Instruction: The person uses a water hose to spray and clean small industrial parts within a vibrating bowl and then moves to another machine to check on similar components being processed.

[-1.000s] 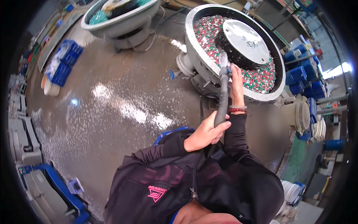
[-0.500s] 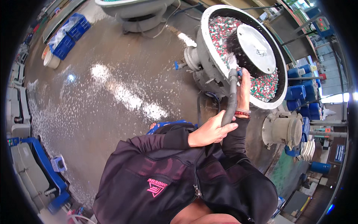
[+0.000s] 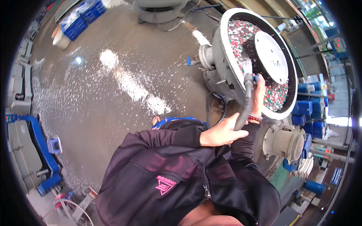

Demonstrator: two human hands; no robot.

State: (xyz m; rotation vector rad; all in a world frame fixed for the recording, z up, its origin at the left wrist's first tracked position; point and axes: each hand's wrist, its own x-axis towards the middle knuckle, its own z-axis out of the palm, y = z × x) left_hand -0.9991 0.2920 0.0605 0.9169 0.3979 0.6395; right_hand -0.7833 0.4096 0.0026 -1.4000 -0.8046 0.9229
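Far left: grey machine housing on a blue frame (image 3: pixel 39 150) by the wall. Upper left: blue crate (image 3: pixel 85 17) and a pale bucket (image 3: pixel 60 38) on the floor. Wet concrete floor (image 3: pixel 113 86), glare patches and white flecks all over it.

Centre: person in a dark zip jacket (image 3: pixel 169 180), looking down over their own arms. Left hand (image 3: pixel 222 132) wrapped around the lower run of a dark grey hose (image 3: pixel 245 103), fingers closed on it, thumb over the top. Hose climbs from that grip to the bowl rim.

Right hand (image 3: pixel 259 94) higher up, closed on the hose nozzle end, red band at the wrist. Nozzle sits just over the rim of a round vibratory finishing bowl (image 3: pixel 226 49), tilted in this view. Bowl is full of red, green and white media chips (image 3: pixel 241 34), pale domed hub (image 3: pixel 271 56) in the middle.

Right of that: grey motor housing (image 3: pixel 283 142) below the bowl, blue drums (image 3: pixel 305 109) stacked behind it.
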